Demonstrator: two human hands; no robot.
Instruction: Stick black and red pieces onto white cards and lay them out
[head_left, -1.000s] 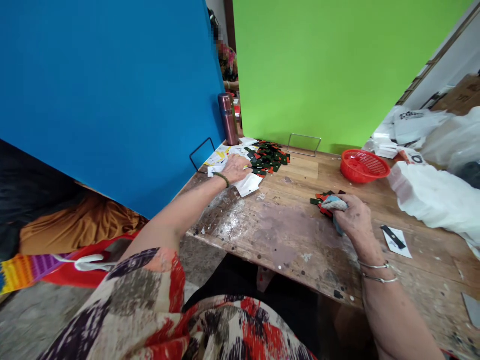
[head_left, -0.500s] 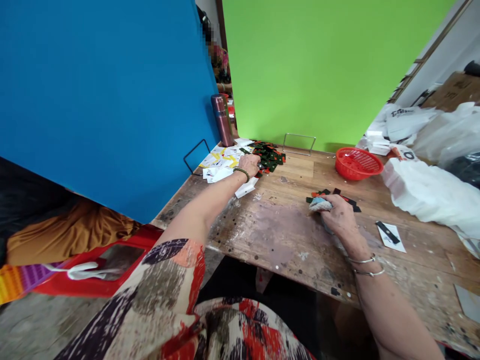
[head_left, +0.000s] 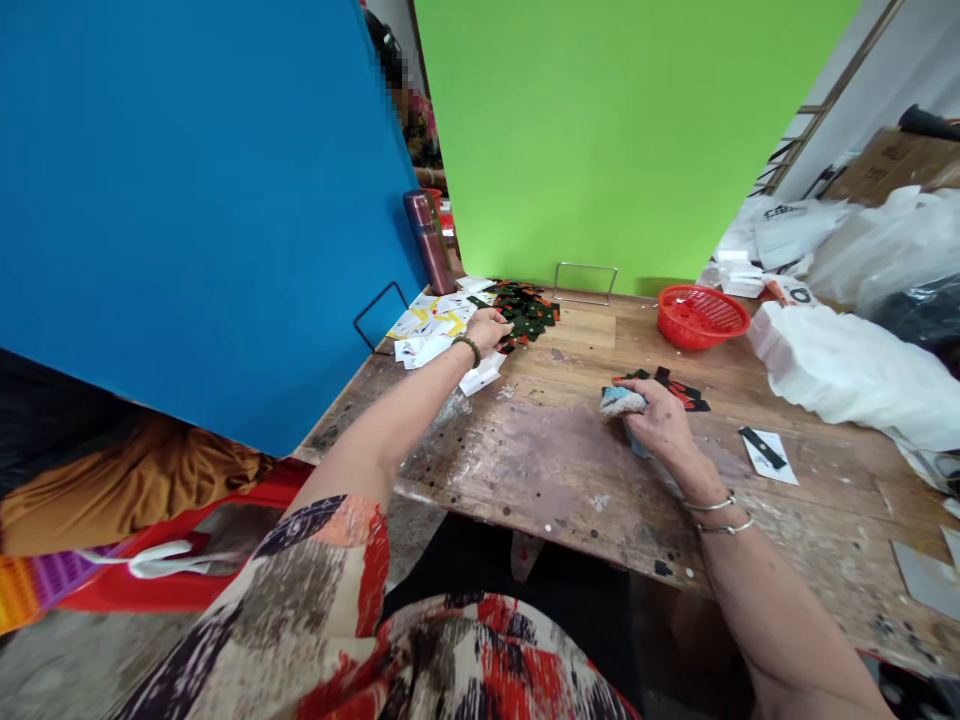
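Note:
My left hand reaches to the far left of the worktable, fingers bent and drawn together at the near edge of a pile of dark green and red flat pieces. Whatever lies between those fingertips is too small to make out. White cards, some with yellow print, lie under and beside this hand. In my right hand is a crumpled light blue and grey cloth, gripped just above the wood. Behind its knuckles sits a smaller group of dark and red strips, partly hidden by the hand.
A red plastic basket stands at the back right, near white plastic bags. One dark strip lies on a white card at right. Blue and green panels border the table; a metallic flask stands at their corner.
The view has turned slightly right, so everything sits further left. My left hand stays at the pile with its fingers shifted a little. My right hand still grips the cloth.

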